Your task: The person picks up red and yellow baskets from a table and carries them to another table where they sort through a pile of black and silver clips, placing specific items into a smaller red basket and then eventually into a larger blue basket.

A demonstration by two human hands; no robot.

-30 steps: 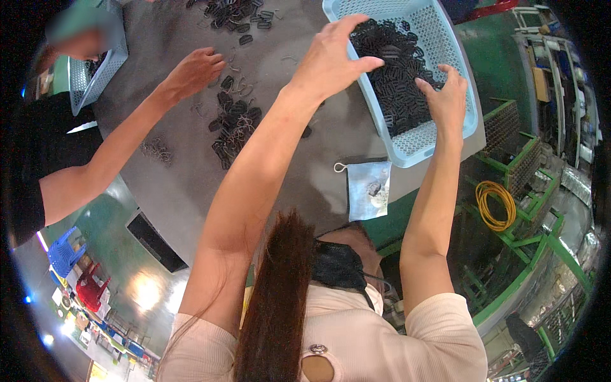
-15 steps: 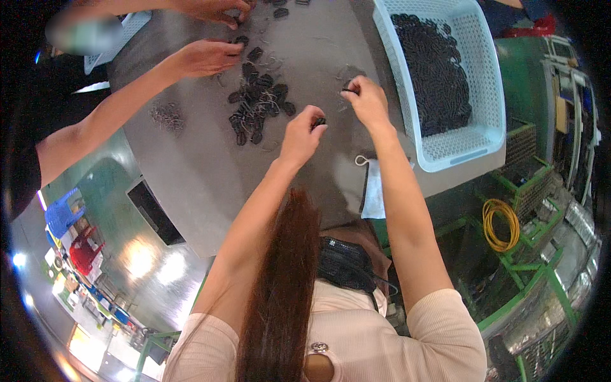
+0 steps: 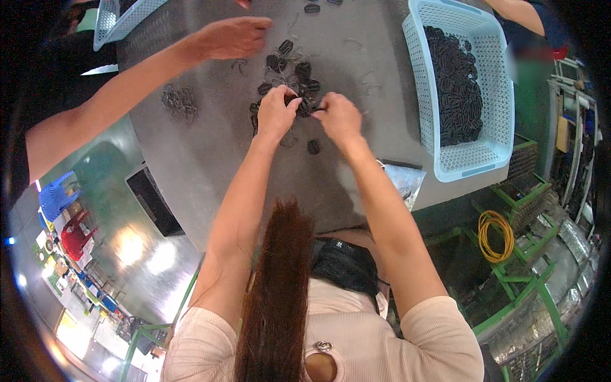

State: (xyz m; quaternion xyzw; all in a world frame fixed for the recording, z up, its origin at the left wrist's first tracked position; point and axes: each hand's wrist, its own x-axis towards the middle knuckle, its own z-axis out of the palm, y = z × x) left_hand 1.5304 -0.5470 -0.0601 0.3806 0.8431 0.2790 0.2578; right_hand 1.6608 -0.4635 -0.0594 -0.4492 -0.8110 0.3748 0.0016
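Observation:
A pile of small ribbed black oval pieces (image 3: 303, 70), with thin pale strips among them, lies on the grey table (image 3: 375, 134). My left hand (image 3: 275, 118) is at the near side of the pile, its thumb and finger closed on a small black piece (image 3: 291, 100). Close by on the right, my right hand (image 3: 341, 120) pinches at the pile's edge, and its fingertips hide what they grip. One loose black piece (image 3: 313, 147) rests just below, between my wrists.
A light-blue basket (image 3: 429, 127) holding many black pieces stands on the right. Left of the pile is a heap of thin strips (image 3: 178, 102). A co-worker's hand (image 3: 238, 38) reaches in from the left. A clear plastic packet (image 3: 405, 181) lies beside my right forearm.
Both my hands have moved left to the pile, and the right one no longer shows the black piece it held. The co-worker's nearer hand has shifted above the pile's far left side.

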